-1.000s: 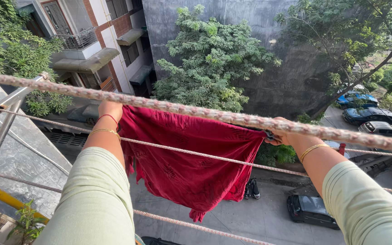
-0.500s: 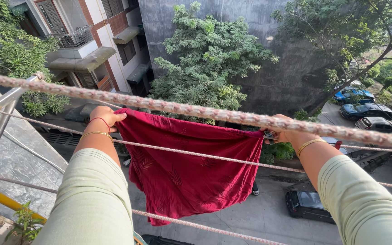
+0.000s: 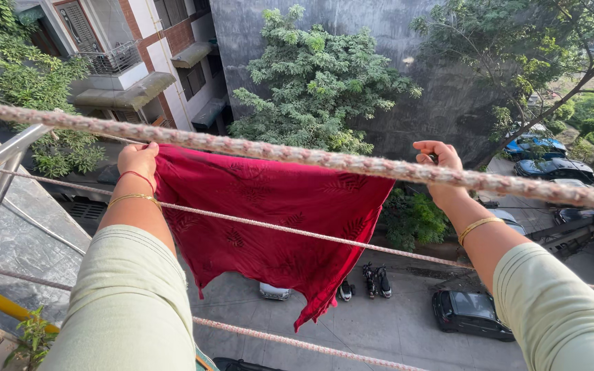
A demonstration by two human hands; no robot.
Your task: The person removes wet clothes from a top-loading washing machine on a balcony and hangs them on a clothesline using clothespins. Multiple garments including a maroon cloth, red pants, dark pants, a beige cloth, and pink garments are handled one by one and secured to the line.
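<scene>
Since half a second ago, the right hand has let go of the red cloth and now hovers loosely curled and empty above the thick rope, while the left hand grips the cloth's top left corner. Draped over a far clothesline, it looks thin, light and limp; it is best taken by its upper corners.

Both arms are stretched forward and away from the body, sleeved in pale green to the forearms. The left hand is raised with its back toward the camera, fingers curled over in a closed grip; a red thread and a gold bangle are worn at that wrist. The right hand is lifted higher, fingers loosely curled, nothing held; a gold bangle is worn on its forearm.
</scene>
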